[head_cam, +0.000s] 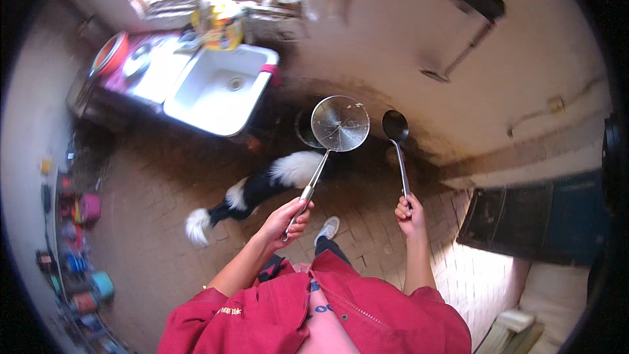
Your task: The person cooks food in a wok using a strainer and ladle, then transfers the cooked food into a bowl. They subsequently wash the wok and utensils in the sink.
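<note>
My left hand (290, 221) is closed around the handle of a round wire skimmer (340, 123). A few pale scraps cling to the skimmer's mesh near its rim. In my right hand (410, 214) is a long-handled metal ladle (395, 126), its dark bowl raised away from me. Both utensils are held up in the air in front of my body, side by side and apart from each other. Below the skimmer a black and white dog (255, 191) stands on the brick floor, its front part hidden in shadow.
A white sink (216, 93) with a dark red cloth (270, 70) on its rim stands ahead to the left, below a bright window. A red basin (111, 53) sits beside it. Several pots and containers (88, 206) line the left wall. A dark door (530, 219) is at right.
</note>
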A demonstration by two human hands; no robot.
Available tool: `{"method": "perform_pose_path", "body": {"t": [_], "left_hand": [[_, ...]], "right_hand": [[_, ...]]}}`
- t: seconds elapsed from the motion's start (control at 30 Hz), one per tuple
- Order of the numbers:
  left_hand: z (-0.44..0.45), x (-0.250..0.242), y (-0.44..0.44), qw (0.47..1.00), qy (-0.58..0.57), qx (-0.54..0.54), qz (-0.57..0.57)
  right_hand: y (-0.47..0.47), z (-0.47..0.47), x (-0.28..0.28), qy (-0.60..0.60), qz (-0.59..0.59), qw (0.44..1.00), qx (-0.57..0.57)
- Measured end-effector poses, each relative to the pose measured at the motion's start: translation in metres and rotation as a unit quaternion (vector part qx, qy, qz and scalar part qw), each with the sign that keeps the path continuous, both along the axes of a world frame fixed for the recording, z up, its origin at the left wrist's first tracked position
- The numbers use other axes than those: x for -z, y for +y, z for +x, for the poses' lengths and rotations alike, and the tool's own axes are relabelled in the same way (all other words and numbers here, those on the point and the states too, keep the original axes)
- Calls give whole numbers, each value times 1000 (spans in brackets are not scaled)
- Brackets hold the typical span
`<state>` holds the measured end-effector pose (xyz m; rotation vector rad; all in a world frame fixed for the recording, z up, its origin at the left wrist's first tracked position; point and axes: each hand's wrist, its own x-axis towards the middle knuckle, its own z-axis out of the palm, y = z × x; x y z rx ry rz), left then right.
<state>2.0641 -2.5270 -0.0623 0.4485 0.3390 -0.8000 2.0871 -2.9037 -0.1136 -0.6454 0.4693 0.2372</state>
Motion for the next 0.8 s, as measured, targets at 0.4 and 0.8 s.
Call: {"method": "perform_pose_path", "body": {"t": [0.4,0.8], "left_hand": [[-89,-40,247,991,-53,-102,69],[-68,-44,235,993,-62,-91,33]], "right_hand": [[286,-12,-49,-51,116,983,-135],[258,-62,-59,-70,142,987,-38]]}}
